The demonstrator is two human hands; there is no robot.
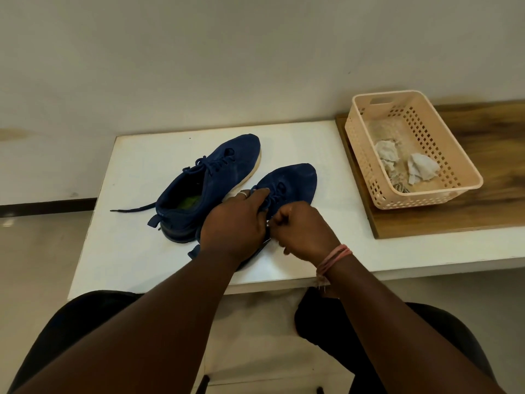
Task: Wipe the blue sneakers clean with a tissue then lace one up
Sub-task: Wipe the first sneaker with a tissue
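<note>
**Blue sneakers side by side on the white table, the nearer one being laced**

The blue sneakers sit together on the white table (136, 251), toes pointing away from the person. The right-hand sneaker (295, 177) lies closest to the table's front edge, within easy reach of both arms, which is probably why it is the one being worked on. The left hand (235, 220) rests over its collar and tongue, fingers curled down onto the upper, seemingly to pin the shoe so it does not slide while the lace is pulled. The right hand (301, 228) is closed in a tight fist just beside it, at the shoe's lacing; it appears to pinch the lace (271, 199), though the lace end itself is hidden inside the fingers.

The other sneaker (210, 183) stands just to the left, touching or nearly touching its mate, with one loose lace end (133, 208) trailing over the table towards the left edge.

Two crumpled tissues (403, 163) lie in the peach basket (366, 166) on the wooden board (483, 211), well apart from the shoes. Discarded there, they suggest the wiping is finished and lacing is the step in hand.
</note>
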